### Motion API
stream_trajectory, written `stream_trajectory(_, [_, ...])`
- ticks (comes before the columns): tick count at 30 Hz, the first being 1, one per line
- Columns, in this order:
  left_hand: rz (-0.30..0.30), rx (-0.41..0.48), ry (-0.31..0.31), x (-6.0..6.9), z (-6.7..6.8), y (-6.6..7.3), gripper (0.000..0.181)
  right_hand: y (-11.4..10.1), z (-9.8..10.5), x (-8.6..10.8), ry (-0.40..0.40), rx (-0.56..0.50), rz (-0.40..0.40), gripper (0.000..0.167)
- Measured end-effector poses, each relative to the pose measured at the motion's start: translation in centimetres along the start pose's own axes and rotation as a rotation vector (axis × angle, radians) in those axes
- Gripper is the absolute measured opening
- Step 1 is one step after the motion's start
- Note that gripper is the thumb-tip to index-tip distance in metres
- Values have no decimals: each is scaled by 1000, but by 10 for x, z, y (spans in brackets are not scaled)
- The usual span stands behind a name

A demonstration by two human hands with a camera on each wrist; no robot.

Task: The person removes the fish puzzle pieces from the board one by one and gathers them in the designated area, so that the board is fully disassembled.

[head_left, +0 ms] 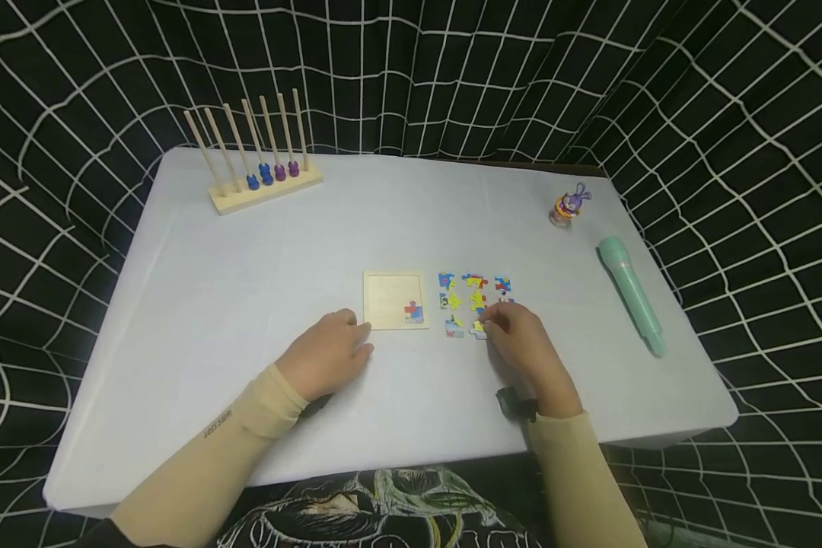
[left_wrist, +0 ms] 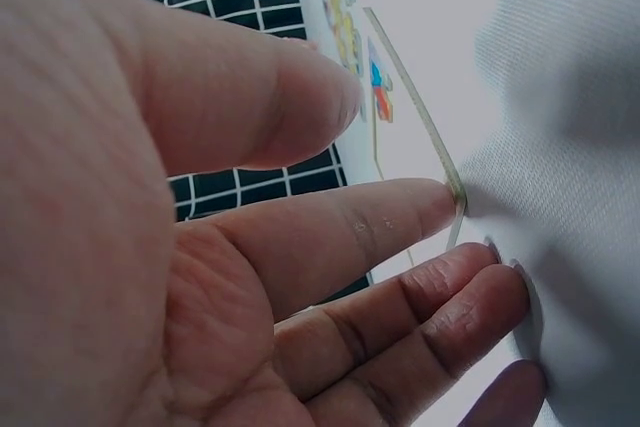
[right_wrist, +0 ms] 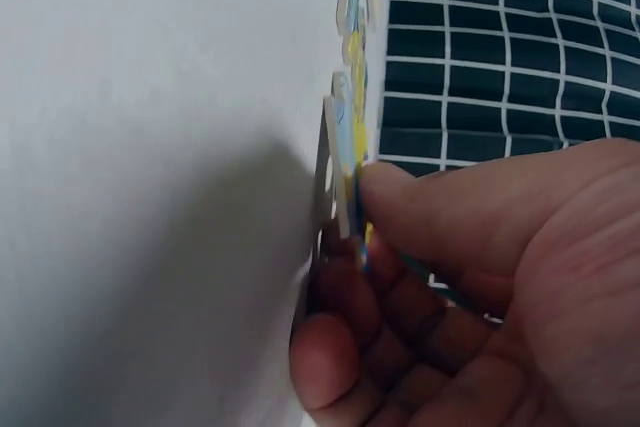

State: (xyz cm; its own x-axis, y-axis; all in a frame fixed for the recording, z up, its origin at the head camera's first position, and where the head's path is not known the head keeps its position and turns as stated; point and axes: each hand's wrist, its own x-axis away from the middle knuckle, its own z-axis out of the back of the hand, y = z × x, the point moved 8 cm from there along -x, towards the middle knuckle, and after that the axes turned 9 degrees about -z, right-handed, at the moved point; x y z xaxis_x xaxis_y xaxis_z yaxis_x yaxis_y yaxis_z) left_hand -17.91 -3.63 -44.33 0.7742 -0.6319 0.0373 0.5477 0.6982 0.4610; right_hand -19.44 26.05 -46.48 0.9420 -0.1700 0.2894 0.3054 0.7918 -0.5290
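A shallow square wooden puzzle tray (head_left: pixel 386 303) lies on the table with one red-and-blue puzzle piece (head_left: pixel 414 313) in its near right corner. My left hand (head_left: pixel 327 352) rests beside it, the extended index finger touching the tray's near left corner; in the left wrist view the other fingers (left_wrist: pixel 455 292) lie loosely on the cloth. To the right of the tray several loose jigsaw pieces (head_left: pixel 476 281) are laid out in rows. Above their nearest row my right hand (head_left: pixel 523 342) pinches a puzzle piece (right_wrist: pixel 345 147) between thumb and fingers, its edge tilted up from the cloth. Some pieces are partly hidden behind that hand.
At the back left stands a wooden peg rack (head_left: pixel 267 190) with blue and purple beads. A small purple figurine (head_left: pixel 567 204) is at the back right, and a green microphone-shaped toy (head_left: pixel 632 293) lies near the right edge. Gridded black cloth (head_left: pixel 383 76) surrounds the white table (head_left: pixel 246 281).
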Motion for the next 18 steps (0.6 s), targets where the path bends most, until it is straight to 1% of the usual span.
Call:
stream_trajectory(4, [3, -1, -1, 0, -1, -1, 44, -1, -1, 1, 31, 31, -12, 18])
stream_trajectory(6, [-2, -2, 4, -1, -1, -1, 43, -3, 1, 1, 52, 38, -1, 18])
stream_trajectory(9, [-8, -3, 10, -1, 0, -1, 43, -15, 4, 2, 75, 37, 52, 19])
stream_trajectory(11, [-10, -2, 14, -1, 0, 0, 43, -32, 3, 1, 67, 40, 117, 21])
stream_trajectory(13, [-2, 0, 15, -1, 1, -1, 43, -54, -2, 0, 25, 49, 193, 25])
stream_trajectory(16, [10, 8, 15, 0, 0, -1, 43, -85, -19, -3, -76, 109, 305, 35])
stream_trajectory(18, [17, 16, 12, 0, -1, -2, 44, -99, -32, -5, -142, 159, 344, 40])
